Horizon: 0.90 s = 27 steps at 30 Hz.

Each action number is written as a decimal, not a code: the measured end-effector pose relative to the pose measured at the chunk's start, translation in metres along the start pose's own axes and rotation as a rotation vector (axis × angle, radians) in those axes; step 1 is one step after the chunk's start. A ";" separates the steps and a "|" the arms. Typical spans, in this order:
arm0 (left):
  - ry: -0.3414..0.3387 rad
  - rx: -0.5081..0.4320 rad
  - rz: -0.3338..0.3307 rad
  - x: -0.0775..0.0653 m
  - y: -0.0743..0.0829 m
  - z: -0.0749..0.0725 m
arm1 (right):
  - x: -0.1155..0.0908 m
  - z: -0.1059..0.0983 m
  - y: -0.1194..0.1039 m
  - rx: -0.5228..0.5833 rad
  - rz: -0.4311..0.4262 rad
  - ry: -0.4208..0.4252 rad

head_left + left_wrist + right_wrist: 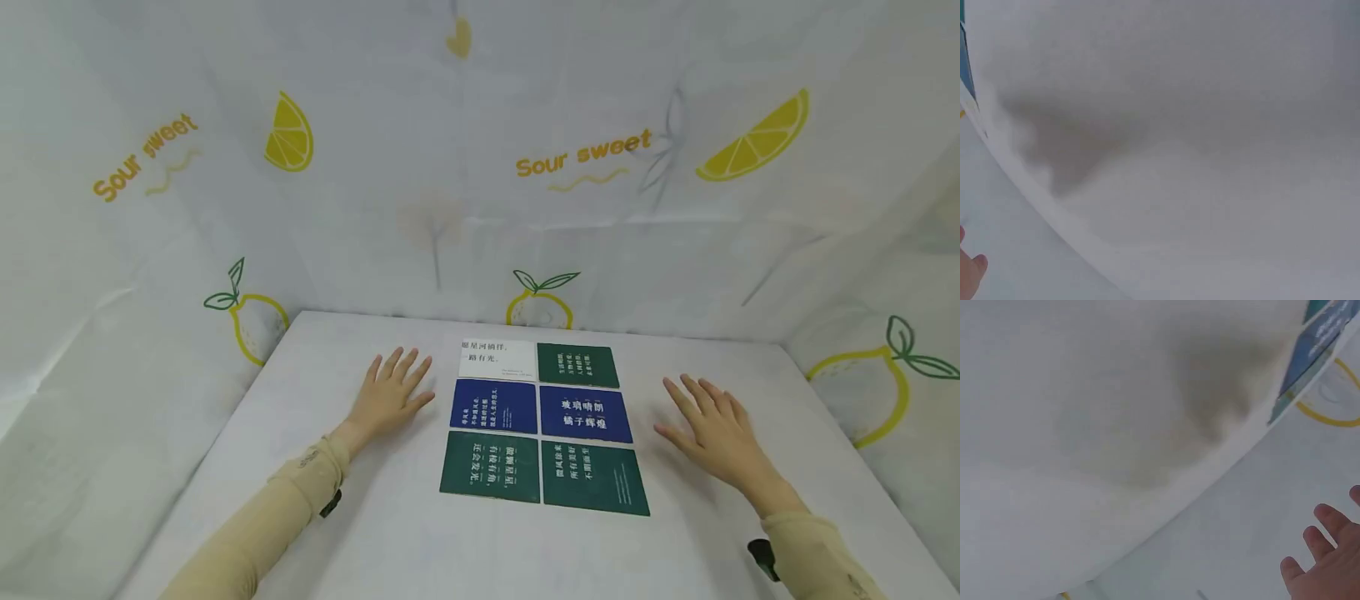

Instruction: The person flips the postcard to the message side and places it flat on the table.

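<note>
Several cards with printed characters lie flat in two columns on the white table. In the left column are a white card (497, 361), a blue card (493, 406) and a green card (491, 467). The right column has a smaller-looking green card (578, 365) at the back, a blue card (586, 414) in the middle and a green card (595, 477) in front. My left hand (390, 396) is left of the cards, fingers spread, holding nothing. To their right, my right hand (712, 429) is likewise spread and holds nothing; its fingers (1319, 544) also show in the right wrist view.
The white table (390, 533) ends at a back edge against a pale cloth backdrop (360, 233) printed with lemons and lettering. Cloth also hangs at both sides. A dark wrist device (763, 558) shows beneath the right sleeve (813, 554).
</note>
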State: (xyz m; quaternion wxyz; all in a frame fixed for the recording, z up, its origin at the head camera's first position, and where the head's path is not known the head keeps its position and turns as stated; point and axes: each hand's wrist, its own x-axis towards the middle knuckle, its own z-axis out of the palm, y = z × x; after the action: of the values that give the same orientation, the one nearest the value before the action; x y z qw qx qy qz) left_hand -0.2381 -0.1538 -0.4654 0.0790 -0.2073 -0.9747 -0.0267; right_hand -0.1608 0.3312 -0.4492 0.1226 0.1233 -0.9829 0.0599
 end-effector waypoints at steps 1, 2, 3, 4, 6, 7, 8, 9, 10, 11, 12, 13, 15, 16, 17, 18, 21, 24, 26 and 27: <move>0.032 -0.001 0.018 -0.001 0.001 -0.002 | 0.003 -0.004 -0.005 0.009 -0.012 0.016; 0.063 -0.006 0.037 -0.001 0.001 -0.005 | 0.006 -0.008 -0.011 0.023 -0.016 0.018; 0.087 -0.019 0.055 -0.001 0.002 -0.010 | 0.010 -0.012 -0.018 0.045 -0.016 0.011; 0.104 -0.033 0.072 0.001 0.002 -0.015 | 0.016 -0.016 -0.026 0.076 -0.011 -0.005; 0.103 -0.075 0.091 0.006 0.004 -0.027 | 0.029 -0.025 -0.043 0.149 0.005 -0.054; 0.089 -0.095 0.094 0.011 0.005 -0.034 | 0.038 -0.029 -0.052 0.187 0.009 -0.082; 0.072 -0.114 0.095 0.017 0.006 -0.041 | 0.047 -0.032 -0.062 0.223 0.014 -0.109; 0.045 -0.134 0.086 0.023 0.007 -0.048 | 0.058 -0.033 -0.071 0.260 0.008 -0.128; 0.013 -0.157 0.070 0.031 0.008 -0.053 | 0.069 -0.034 -0.079 0.300 0.001 -0.144; -0.017 -0.188 0.051 0.040 0.009 -0.057 | 0.081 -0.034 -0.087 0.339 -0.005 -0.157; -0.048 -0.224 0.030 0.049 0.010 -0.060 | 0.092 -0.032 -0.094 0.375 -0.006 -0.168; -0.079 -0.265 0.004 0.057 0.011 -0.060 | 0.103 -0.029 -0.100 0.410 -0.005 -0.176; -0.144 -0.383 -0.067 0.072 0.014 -0.058 | 0.122 -0.021 -0.112 0.482 0.021 -0.206; -0.170 -0.444 -0.101 0.077 0.015 -0.055 | 0.130 -0.016 -0.117 0.518 0.049 -0.222; -0.191 -0.499 -0.137 0.082 0.017 -0.051 | 0.138 -0.011 -0.121 0.548 0.078 -0.238; -0.209 -0.549 -0.170 0.086 0.019 -0.047 | 0.146 -0.004 -0.124 0.575 0.107 -0.254; -0.235 -0.677 -0.254 0.093 0.026 -0.036 | 0.162 0.014 -0.130 0.662 0.212 -0.294; -0.230 -0.758 -0.319 0.099 0.033 -0.027 | 0.171 0.030 -0.131 0.741 0.300 -0.324; -0.232 -0.797 -0.353 0.102 0.036 -0.023 | 0.173 0.038 -0.133 0.798 0.345 -0.337; -0.237 -0.812 -0.366 0.102 0.037 -0.020 | 0.173 0.040 -0.134 0.817 0.364 -0.342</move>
State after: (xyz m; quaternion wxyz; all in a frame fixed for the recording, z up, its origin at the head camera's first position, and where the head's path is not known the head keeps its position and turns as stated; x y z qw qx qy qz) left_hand -0.3122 -0.0803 -0.4276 -0.1265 -0.0476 -0.9081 -0.3963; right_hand -0.2979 0.1573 -0.4322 -0.1117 -0.0048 -0.8907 0.4407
